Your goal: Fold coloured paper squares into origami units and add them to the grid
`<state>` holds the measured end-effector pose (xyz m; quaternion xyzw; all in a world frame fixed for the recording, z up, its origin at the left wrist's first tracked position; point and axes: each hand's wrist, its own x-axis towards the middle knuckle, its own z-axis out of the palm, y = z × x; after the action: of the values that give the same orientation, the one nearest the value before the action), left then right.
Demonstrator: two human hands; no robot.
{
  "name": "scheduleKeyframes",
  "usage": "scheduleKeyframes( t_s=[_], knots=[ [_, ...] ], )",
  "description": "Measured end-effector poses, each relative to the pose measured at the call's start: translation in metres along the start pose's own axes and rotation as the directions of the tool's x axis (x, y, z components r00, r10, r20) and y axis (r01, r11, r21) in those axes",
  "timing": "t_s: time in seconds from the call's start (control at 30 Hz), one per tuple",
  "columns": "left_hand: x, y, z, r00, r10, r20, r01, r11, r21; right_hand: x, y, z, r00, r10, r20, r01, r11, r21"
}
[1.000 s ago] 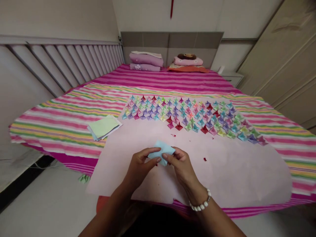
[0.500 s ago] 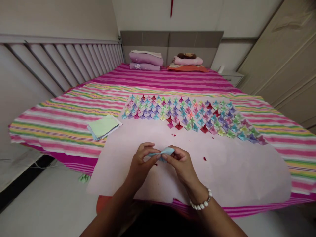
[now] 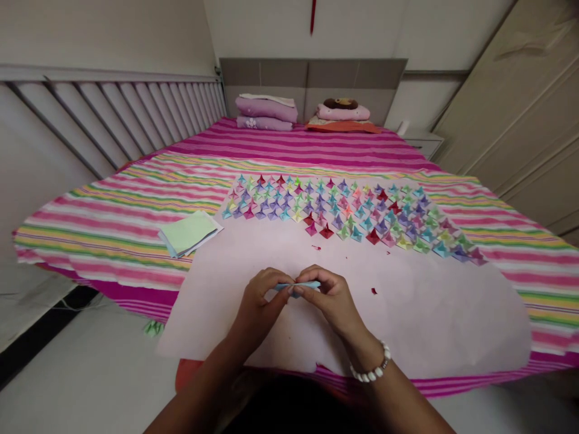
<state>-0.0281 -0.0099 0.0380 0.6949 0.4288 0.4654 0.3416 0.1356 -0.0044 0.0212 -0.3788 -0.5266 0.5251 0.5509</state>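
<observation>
A small light-blue folded paper (image 3: 309,284) is held up between both hands over the pale pink sheet (image 3: 226,313). My left hand (image 3: 262,297) pinches its left end between thumb and fingers. On the right end, the thumb and fingers of my right hand (image 3: 329,295) are closed as well, and the fingertips of the two hands nearly meet. The paper is seen almost edge-on, with part of it hidden by the fingers. Beyond the hands, rows of small folded paper pieces (image 3: 355,232) in many colours stand on the far half of the sheet.
A stack of loose paper squares (image 3: 187,234), green on top, lies left of the sheet on the striped bed (image 3: 104,223). Red paper scraps (image 3: 374,291) are scattered on the sheet. Green folded paper (image 3: 154,328) lies on the floor at left. Folded bedding (image 3: 266,110) sits by the headboard.
The fingers of my left hand have come down over the blue paper, and my right fingers have curled over its top. The paper has tilted from a visible face to nearly edge-on.
</observation>
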Motion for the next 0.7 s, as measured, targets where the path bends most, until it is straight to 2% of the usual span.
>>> scheduleKeyframes(
  t_s=[0.1,0.23,0.33,0.5,0.57,0.7],
  knots=[
    [0.000,-0.001,-0.002,0.999,-0.033,0.004,0.033,0.999,-0.024,0.001,-0.001,-0.001,1.000,0.019,0.013,-0.019,1.000,0.014],
    [0.000,-0.004,-0.004,0.981,-0.188,-0.038,0.179,0.969,-0.169,0.001,-0.005,-0.003,1.000,0.000,0.022,0.001,1.000,-0.014],
    [0.002,-0.006,-0.006,0.958,-0.286,-0.025,0.268,0.922,-0.281,0.001,-0.005,-0.003,1.000,0.019,0.006,-0.018,0.999,-0.030],
    [0.002,-0.009,-0.008,0.921,-0.388,0.031,0.371,0.853,-0.367,0.002,0.003,-0.004,0.990,0.055,-0.128,-0.053,0.998,0.015],
    [0.002,-0.012,-0.007,0.898,-0.439,0.014,0.410,0.826,-0.387,0.002,0.005,-0.005,0.990,0.065,-0.128,-0.062,0.998,0.026],
    [-0.002,-0.018,0.001,0.851,-0.525,0.005,0.444,0.715,-0.541,0.002,0.006,-0.005,0.991,0.047,-0.124,-0.045,0.999,0.014]
  ],
)
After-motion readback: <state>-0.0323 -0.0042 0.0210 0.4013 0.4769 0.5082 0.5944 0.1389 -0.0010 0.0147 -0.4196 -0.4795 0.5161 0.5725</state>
